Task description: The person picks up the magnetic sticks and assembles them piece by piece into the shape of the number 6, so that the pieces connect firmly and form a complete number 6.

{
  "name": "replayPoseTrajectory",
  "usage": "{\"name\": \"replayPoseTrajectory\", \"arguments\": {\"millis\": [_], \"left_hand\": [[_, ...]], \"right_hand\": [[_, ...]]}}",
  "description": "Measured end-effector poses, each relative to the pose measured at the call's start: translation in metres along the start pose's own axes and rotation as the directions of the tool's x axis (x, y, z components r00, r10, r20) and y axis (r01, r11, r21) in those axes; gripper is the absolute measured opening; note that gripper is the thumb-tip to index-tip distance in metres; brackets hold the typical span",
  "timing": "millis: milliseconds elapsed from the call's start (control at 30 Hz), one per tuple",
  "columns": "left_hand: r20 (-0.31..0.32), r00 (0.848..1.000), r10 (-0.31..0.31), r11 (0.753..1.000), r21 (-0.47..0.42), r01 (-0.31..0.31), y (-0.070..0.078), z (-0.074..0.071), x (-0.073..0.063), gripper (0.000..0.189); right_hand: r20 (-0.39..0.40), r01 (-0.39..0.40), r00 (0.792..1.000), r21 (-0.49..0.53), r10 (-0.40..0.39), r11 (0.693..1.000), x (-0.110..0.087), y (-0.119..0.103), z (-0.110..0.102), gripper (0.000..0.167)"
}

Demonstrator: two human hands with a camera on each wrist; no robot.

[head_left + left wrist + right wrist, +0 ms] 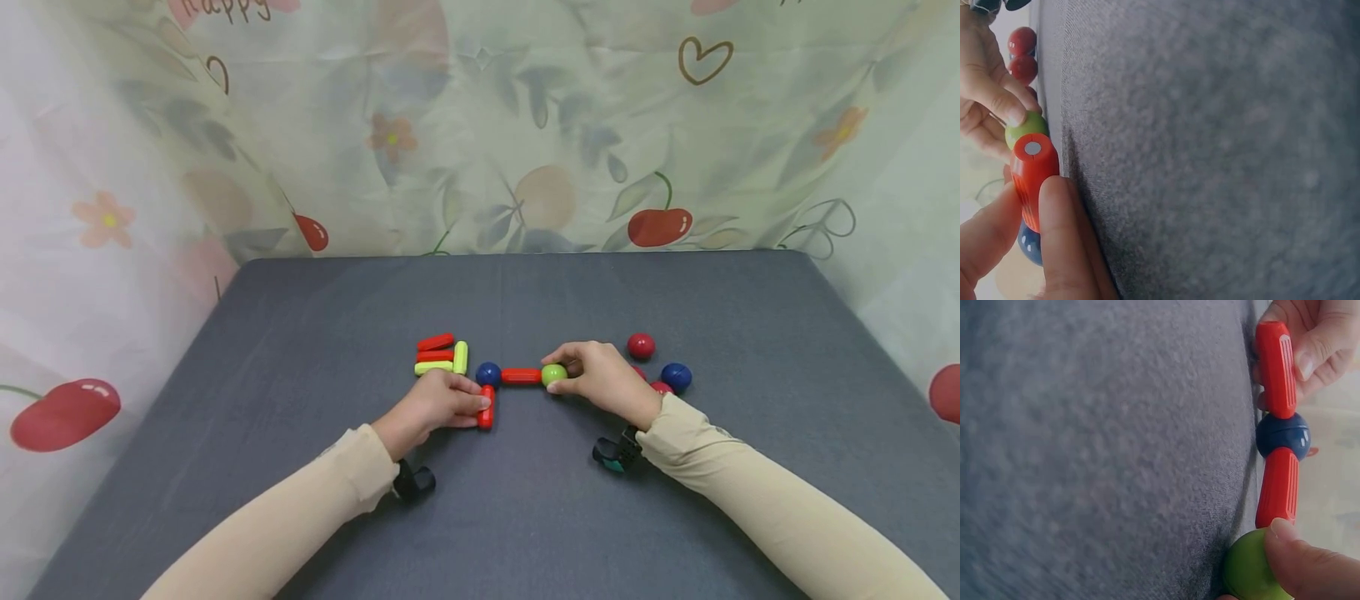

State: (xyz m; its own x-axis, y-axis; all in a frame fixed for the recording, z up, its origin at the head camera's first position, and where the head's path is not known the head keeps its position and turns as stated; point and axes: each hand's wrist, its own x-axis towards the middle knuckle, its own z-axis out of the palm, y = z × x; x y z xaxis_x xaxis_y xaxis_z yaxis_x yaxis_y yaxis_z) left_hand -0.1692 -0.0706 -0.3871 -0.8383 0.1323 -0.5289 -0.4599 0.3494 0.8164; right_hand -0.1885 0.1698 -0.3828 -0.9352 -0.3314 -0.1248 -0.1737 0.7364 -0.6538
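My left hand [442, 402] pinches a red magnetic rod [1036, 178] between thumb and fingers; a pale metal disc shows in its near end. The rod's far end meets a blue ball [489, 374]. From that ball a second red rod [521, 377] runs right to a green ball [554, 374], so the pieces form an L on the table. Thumb and fingers of my right hand [603, 379] grip the green ball, seen close in the right wrist view, where the thumb tip lies at the joint with the second rod.
Beyond my left hand lie loose red rods [435, 342] and yellow-green rods [461, 357]. Past the right hand sit several red balls [641, 346] and another blue ball [677, 377], partly behind the wrist. A grey cloth [525, 517] covers the table; a printed curtain hangs behind.
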Motion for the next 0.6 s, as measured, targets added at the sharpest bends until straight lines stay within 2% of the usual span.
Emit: {"name": "replayPoseTrajectory", "arguments": {"millis": [600], "left_hand": [[0.008, 1.0, 0.031, 0.999, 0.03, -0.031, -0.0031, -0.0012, 0.0006, 0.024]], "right_hand": [[-0.01, 0.023, 1.0, -0.052, -0.023, 0.998, -0.0033, -0.0039, 0.0019, 0.038]]}}
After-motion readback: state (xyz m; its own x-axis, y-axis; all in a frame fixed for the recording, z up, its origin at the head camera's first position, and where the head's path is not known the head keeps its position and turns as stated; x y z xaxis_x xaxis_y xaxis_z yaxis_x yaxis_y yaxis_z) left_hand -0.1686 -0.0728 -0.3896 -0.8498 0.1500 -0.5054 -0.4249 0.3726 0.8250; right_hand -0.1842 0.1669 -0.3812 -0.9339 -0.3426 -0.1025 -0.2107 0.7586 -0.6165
